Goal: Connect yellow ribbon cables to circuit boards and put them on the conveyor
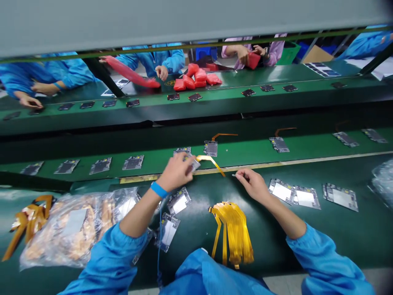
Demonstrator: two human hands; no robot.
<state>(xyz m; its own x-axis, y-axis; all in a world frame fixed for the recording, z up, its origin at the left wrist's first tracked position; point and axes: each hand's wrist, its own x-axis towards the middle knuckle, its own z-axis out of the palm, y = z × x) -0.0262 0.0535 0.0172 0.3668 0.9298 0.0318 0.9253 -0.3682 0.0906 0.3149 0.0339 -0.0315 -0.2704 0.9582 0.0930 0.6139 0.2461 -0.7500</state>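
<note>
My left hand point(176, 173), with a blue strap at the wrist, grips a circuit board point(194, 164) over the near edge of the green belt. From that board a yellow flex cable point(211, 159) stretches right and bends downward. My right hand point(252, 184) is closed in a pinch to the right of the cable's end, holding a small pale piece point(233, 175) too small to identify. A fanned bundle of yellow flex cables point(236, 229) lies on the bench between my forearms. Loose boards point(179, 201) lie beneath my left forearm.
Boards line the near belt point(159, 164); several have orange cables. More boards point(340, 196) lie at right. Plastic bags of cables point(76, 229) fill the left. Across, people in blue and pink sleeves work beside red packets point(196, 78). A shelf point(196, 20) hangs overhead.
</note>
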